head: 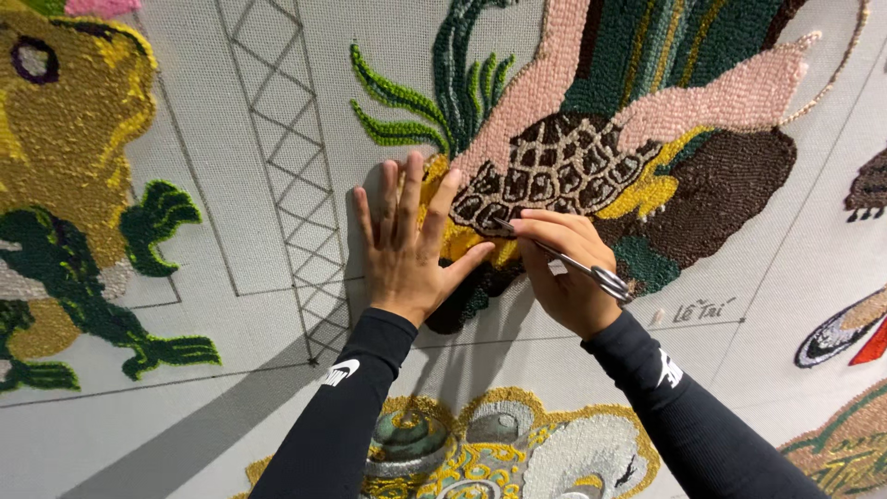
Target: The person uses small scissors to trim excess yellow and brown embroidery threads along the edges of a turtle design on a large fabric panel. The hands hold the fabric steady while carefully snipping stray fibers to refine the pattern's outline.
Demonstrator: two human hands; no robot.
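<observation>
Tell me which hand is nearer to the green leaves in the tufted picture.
Left. The left hand lies flat just below the green leaves; the right hand, holding scissors, is lower and farther right.

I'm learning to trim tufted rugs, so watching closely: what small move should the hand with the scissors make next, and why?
Probably a short snip along the yellow pile. The right hand holds the scissors with their tips at the edge of the brown lattice patch, while the left hand lies flat on the backing cloth beside it, steadying the spot.

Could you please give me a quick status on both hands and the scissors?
Left hand flat on the tufted cloth. Right hand grips scissors, tips at the patterned brown patch. Nothing in the way.
</observation>
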